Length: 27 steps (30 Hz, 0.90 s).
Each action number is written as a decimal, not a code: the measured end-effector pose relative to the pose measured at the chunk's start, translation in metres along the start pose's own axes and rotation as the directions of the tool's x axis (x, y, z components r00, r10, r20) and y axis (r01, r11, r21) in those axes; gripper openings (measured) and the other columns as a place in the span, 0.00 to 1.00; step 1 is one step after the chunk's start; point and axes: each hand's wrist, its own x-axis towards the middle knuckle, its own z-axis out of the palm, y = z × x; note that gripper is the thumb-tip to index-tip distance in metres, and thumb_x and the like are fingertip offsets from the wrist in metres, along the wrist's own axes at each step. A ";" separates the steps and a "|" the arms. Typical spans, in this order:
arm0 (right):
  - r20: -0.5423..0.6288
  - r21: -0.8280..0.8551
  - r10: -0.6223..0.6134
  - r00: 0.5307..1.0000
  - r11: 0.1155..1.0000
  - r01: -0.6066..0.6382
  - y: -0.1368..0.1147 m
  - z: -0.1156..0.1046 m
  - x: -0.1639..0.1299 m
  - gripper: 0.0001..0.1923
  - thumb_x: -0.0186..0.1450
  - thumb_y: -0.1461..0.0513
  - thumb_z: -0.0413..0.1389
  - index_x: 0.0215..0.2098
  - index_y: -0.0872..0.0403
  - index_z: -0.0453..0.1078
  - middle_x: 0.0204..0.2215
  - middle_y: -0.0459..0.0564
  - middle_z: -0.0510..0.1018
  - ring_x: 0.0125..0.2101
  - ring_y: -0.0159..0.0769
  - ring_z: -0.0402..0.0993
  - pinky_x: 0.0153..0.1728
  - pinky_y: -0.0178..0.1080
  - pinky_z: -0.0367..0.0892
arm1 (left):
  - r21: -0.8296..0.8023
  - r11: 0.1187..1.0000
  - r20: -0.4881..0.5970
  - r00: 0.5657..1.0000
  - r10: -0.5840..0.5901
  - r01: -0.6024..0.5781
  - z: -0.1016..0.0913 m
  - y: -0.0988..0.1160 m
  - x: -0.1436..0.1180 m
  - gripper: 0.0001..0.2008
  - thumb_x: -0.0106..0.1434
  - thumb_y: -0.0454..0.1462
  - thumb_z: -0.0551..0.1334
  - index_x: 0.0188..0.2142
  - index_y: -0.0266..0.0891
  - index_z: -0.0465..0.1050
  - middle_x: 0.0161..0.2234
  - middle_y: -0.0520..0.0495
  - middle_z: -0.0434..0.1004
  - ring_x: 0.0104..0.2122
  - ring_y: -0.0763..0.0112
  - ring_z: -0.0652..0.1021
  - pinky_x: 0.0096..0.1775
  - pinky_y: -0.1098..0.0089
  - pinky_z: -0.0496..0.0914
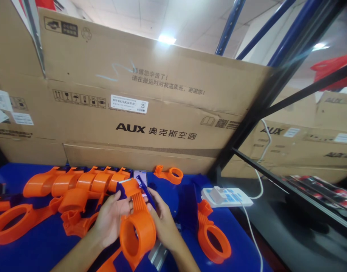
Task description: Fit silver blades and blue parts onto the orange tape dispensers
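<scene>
Nearest the camera, two bare forearms (79,251) reach in from 8 and 4 o'clock; all clock positions are read about the orange holder (143,223), which sits below the middle of the view, raised between both hands. Its wide ring faces the viewer, while its ribbed neck runs toward 12 o'clock to a smaller head. Left hand (109,217): the fingers are clamped on the head from the 10 o'clock side, thumb against a dark blue end part (121,191), remaining fingers curled beneath the neck. Right hand (163,219): the fingers are closed on a dark blue strip (146,190), tilted beside the head (whether strip and holder are joined cannot be told).

Surrounding objects rest on the blue bench (176,245). At 10 o'clock stands a row of orange holders (85,182) with dark ends turned away; at 9 o'clock lies a large-ringed holder (27,227). Just beyond the head, at 12 o'clock, is a phone (140,176), partly covered. A single holder (176,177) lies at 1 o'clock, and another (217,257) between 3 and 4. Between 2 and 3 lies a white power strip (238,197) bearing a plug; at 5 o'clock, a silvery metal piece (159,253) shows partly. A printed carton (162,104) closes off the 12 o'clock side.
</scene>
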 end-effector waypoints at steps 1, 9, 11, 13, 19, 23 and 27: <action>0.001 0.010 0.007 1.000 1.000 -0.007 -0.001 -0.001 -0.001 0.25 0.72 0.45 0.55 0.61 0.47 0.71 0.56 0.53 0.79 0.57 0.49 0.75 0.58 0.49 0.71 | 0.012 1.000 -0.006 1.000 0.009 -0.009 0.001 -0.001 0.000 0.26 0.67 0.46 0.63 0.59 0.33 0.72 0.45 0.31 0.84 0.48 0.42 0.82 0.52 0.48 0.74; -0.021 -0.142 -0.068 0.997 0.988 0.064 -0.006 -0.018 -0.005 0.20 0.73 0.47 0.53 0.51 0.51 0.74 0.44 0.50 0.82 0.46 0.45 0.79 0.48 0.41 0.74 | 0.091 0.978 -0.071 0.979 0.192 -0.185 0.001 -0.005 0.004 0.28 0.64 0.38 0.67 0.63 0.46 0.68 0.49 0.41 0.84 0.47 0.49 0.83 0.52 0.51 0.75; 0.044 -0.190 -0.110 0.993 0.975 0.116 -0.010 -0.019 -0.006 0.19 0.73 0.49 0.54 0.55 0.50 0.72 0.47 0.50 0.82 0.48 0.46 0.78 0.51 0.41 0.73 | 0.115 0.970 -0.088 0.970 0.226 -0.215 0.000 -0.007 0.005 0.29 0.62 0.36 0.69 0.62 0.50 0.69 0.49 0.43 0.84 0.47 0.51 0.84 0.51 0.53 0.76; 0.081 -0.221 -0.143 0.986 0.963 0.157 -0.013 -0.018 -0.007 0.20 0.74 0.50 0.53 0.59 0.49 0.69 0.51 0.51 0.81 0.51 0.47 0.78 0.53 0.43 0.72 | 0.132 0.960 -0.095 0.961 0.260 -0.247 -0.002 -0.010 0.006 0.29 0.61 0.36 0.71 0.61 0.51 0.70 0.49 0.44 0.84 0.47 0.52 0.83 0.51 0.53 0.76; 0.018 -0.318 -0.203 0.979 0.927 0.198 -0.008 -0.017 -0.007 0.20 0.77 0.51 0.47 0.62 0.48 0.66 0.53 0.52 0.79 0.52 0.46 0.77 0.55 0.44 0.71 | 0.185 0.926 -0.144 0.923 0.356 -0.328 -0.007 -0.013 0.009 0.29 0.60 0.37 0.72 0.60 0.54 0.69 0.48 0.46 0.83 0.45 0.55 0.83 0.51 0.54 0.75; 0.058 -0.373 -0.260 0.964 0.890 0.263 -0.004 -0.018 -0.005 0.20 0.75 0.52 0.52 0.62 0.48 0.65 0.54 0.53 0.77 0.54 0.47 0.75 0.55 0.43 0.71 | 0.226 0.900 -0.172 0.894 0.414 -0.373 -0.011 -0.014 0.011 0.30 0.60 0.35 0.72 0.60 0.54 0.69 0.42 0.50 0.82 0.40 0.63 0.82 0.50 0.59 0.74; 0.092 -0.394 -0.238 0.967 0.883 0.255 -0.001 -0.017 -0.004 0.19 0.75 0.54 0.52 0.62 0.49 0.64 0.51 0.52 0.76 0.52 0.44 0.76 0.54 0.41 0.71 | 0.250 0.877 -0.173 0.873 0.456 -0.409 -0.013 -0.014 0.013 0.29 0.60 0.34 0.73 0.58 0.54 0.69 0.40 0.53 0.80 0.38 0.66 0.80 0.47 0.63 0.74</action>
